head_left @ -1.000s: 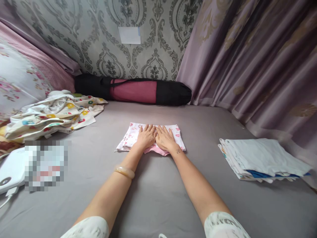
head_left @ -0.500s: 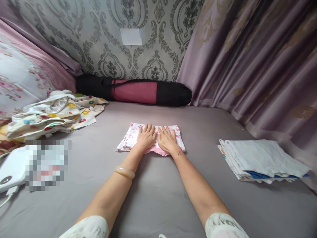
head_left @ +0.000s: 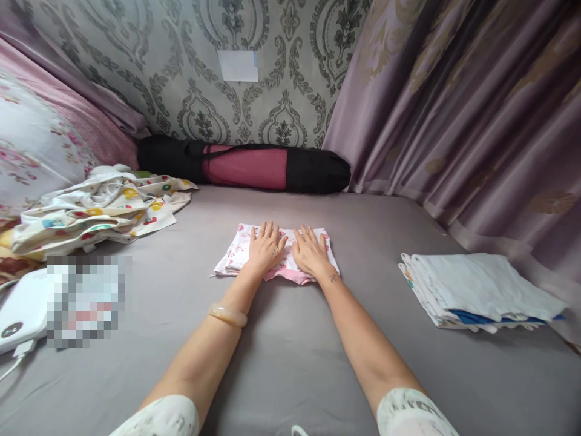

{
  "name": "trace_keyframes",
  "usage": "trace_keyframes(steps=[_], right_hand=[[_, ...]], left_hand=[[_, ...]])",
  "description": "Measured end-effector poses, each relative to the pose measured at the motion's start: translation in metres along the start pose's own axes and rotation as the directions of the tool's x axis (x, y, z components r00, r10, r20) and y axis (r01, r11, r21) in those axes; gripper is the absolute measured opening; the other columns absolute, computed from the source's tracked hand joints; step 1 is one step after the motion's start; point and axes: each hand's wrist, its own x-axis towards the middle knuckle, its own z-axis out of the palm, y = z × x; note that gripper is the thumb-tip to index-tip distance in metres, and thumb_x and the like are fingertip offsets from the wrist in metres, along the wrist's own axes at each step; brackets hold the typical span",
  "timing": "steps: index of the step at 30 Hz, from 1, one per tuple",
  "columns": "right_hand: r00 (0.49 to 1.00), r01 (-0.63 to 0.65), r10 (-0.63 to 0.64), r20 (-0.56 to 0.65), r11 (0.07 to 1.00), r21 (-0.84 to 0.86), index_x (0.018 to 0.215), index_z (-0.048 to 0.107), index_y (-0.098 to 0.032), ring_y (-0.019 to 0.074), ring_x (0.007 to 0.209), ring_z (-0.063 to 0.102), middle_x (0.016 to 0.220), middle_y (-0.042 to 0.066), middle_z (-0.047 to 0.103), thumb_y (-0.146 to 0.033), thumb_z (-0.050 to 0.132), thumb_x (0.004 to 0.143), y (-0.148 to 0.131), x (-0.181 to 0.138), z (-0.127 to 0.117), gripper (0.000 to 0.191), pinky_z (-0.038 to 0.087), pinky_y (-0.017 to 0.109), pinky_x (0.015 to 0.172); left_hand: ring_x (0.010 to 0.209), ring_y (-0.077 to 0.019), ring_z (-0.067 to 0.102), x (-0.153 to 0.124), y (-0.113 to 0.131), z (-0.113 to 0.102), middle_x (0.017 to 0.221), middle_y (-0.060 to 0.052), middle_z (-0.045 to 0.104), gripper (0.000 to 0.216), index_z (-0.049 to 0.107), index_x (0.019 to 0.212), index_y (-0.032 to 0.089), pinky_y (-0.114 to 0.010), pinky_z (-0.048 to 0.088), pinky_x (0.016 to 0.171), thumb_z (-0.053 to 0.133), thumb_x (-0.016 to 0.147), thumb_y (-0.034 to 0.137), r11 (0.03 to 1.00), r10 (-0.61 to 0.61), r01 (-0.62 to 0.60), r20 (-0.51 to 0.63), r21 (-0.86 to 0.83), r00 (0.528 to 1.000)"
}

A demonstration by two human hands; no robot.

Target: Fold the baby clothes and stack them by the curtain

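Folded cloth: white with a pink-red print; it lies flat in layers on the near side of the long bag, well apart from it, in line with its right half.
Left hand: palm down on the cloth, fingers reaching toward the bag, spread a little and pinching nothing.
Right hand: likewise laid flat on the cloth beside the left, with a narrow gap between the two; it grips nothing.
Pink edge: juts unevenly from the side of the cloth farthest from the bag; a wrist or finger catching it on lifting could pull a layer out.
Print layers: if the palms pushed apart while pressing, the upper layers could slide over the lower ones and skew the fold.
Grey sheet: runs under the cloth up to the bag; a hard sideways push could ruck it and crease the bottom layer.
Cloth stack: nearer than the bag, out past its right end; its edges are ragged, so a knock from the right forearm could splay it.
Patterned heap: loose and crumpled, near the bag's left end.
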Motion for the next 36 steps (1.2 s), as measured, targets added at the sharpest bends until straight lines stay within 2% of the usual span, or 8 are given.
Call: trace_keyframes(steps=[8, 14, 18, 21, 26, 30, 33, 36], right_hand=[[1.0, -0.024, 0.024, -0.013, 0.999, -0.026, 0.153, 0.035, -0.018, 0.0278, 0.148, 0.021, 0.161, 0.01, 0.029, -0.032, 0.022, 0.101, 0.006, 0.001, 0.008, 0.056, 0.01, 0.056, 0.118], [1.0, -0.027, 0.027, -0.002, 1.0, -0.009, 0.153, 0.035, -0.018, 0.0268, 0.149, 0.021, 0.161, 0.01, 0.028, -0.032, 0.023, 0.101, 0.007, 0.0, 0.003, 0.055, 0.01, 0.055, 0.119], [0.997, -0.063, 0.062, -0.056, 0.998, -0.016, 0.153, 0.034, -0.015, 0.026, 0.15, 0.017, 0.162, 0.012, 0.024, -0.031, 0.023, 0.101, 0.014, 0.0, -0.001, 0.056, 0.008, 0.052, 0.12], [0.993, -0.114, 0.113, -0.032, 0.993, -0.033, 0.153, 0.035, -0.013, 0.0263, 0.15, 0.018, 0.162, 0.014, 0.025, -0.032, 0.022, 0.101, 0.019, 0.001, 0.0, 0.056, 0.008, 0.052, 0.12], [0.994, -0.113, 0.113, -0.014, 0.993, -0.033, 0.152, 0.035, -0.013, 0.0275, 0.149, 0.021, 0.161, 0.014, 0.027, -0.032, 0.023, 0.101, 0.02, 0.002, 0.004, 0.056, 0.01, 0.053, 0.12], [0.992, -0.121, 0.122, 0.018, 0.992, -0.02, 0.153, 0.035, -0.015, 0.0261, 0.149, 0.02, 0.161, 0.013, 0.026, -0.032, 0.022, 0.101, 0.02, 0.002, 0.0, 0.056, 0.009, 0.052, 0.12], [0.988, -0.155, 0.155, 0.005, 0.988, 0.001, 0.154, 0.032, -0.015, 0.0253, 0.15, 0.016, 0.163, 0.012, 0.021, -0.033, 0.02, 0.101, 0.026, 0.003, -0.006, 0.057, 0.008, 0.052, 0.12], [0.975, -0.218, 0.218, -0.035, 0.976, 0.001, 0.155, 0.027, -0.008, 0.0254, 0.151, 0.011, 0.164, 0.013, 0.017, -0.034, 0.018, 0.101, 0.034, 0.004, -0.007, 0.06, 0.006, 0.051, 0.121]], left_hand=[[0.145, -0.0348, 0.031, 0.001, -0.003, 0.003, 0.156, -0.018, 0.037, 0.061, 0.04, 0.149, 0.014, -0.06, 0.022, 0.116, 0.024, 0.1, 0.048, 0.999, -0.047, 0.047, 0.09, 0.005, 0.995], [0.145, -0.0347, 0.031, 0.0, -0.003, -0.001, 0.155, -0.019, 0.037, 0.063, 0.041, 0.147, 0.011, -0.059, 0.023, 0.115, 0.022, 0.1, 0.049, 0.999, -0.045, 0.046, 0.073, -0.007, 0.996], [0.145, -0.0352, 0.031, 0.001, -0.011, -0.002, 0.153, -0.021, 0.04, 0.067, 0.045, 0.144, 0.008, -0.06, 0.014, 0.118, 0.021, 0.1, 0.051, 0.993, -0.121, 0.121, 0.006, 0.012, 0.993], [0.145, -0.0356, 0.031, 0.002, -0.018, 0.0, 0.153, -0.022, 0.04, 0.067, 0.045, 0.144, 0.007, -0.059, 0.013, 0.119, 0.023, 0.099, 0.052, 0.986, -0.168, 0.168, 0.034, 0.022, 0.985], [0.144, -0.0361, 0.032, 0.002, -0.02, 0.003, 0.152, -0.022, 0.041, 0.067, 0.044, 0.144, 0.007, -0.06, 0.016, 0.118, 0.024, 0.098, 0.052, 0.984, -0.178, 0.178, 0.055, 0.011, 0.982], [0.144, -0.0346, 0.033, 0.002, -0.02, -0.002, 0.153, -0.02, 0.041, 0.065, 0.046, 0.144, 0.009, -0.058, 0.018, 0.118, 0.024, 0.098, 0.051, 0.984, -0.178, 0.18, 0.065, -0.017, 0.982], [0.146, -0.0329, 0.029, 0.003, -0.025, -0.01, 0.155, -0.019, 0.038, 0.065, 0.044, 0.146, 0.009, -0.057, 0.015, 0.119, 0.021, 0.099, 0.048, 0.973, -0.228, 0.23, 0.074, -0.03, 0.971], [0.148, -0.0315, 0.024, 0.003, -0.036, -0.012, 0.158, -0.017, 0.033, 0.064, 0.039, 0.149, 0.008, -0.057, 0.012, 0.121, 0.019, 0.099, 0.043, 0.952, -0.301, 0.306, 0.101, -0.028, 0.948]])
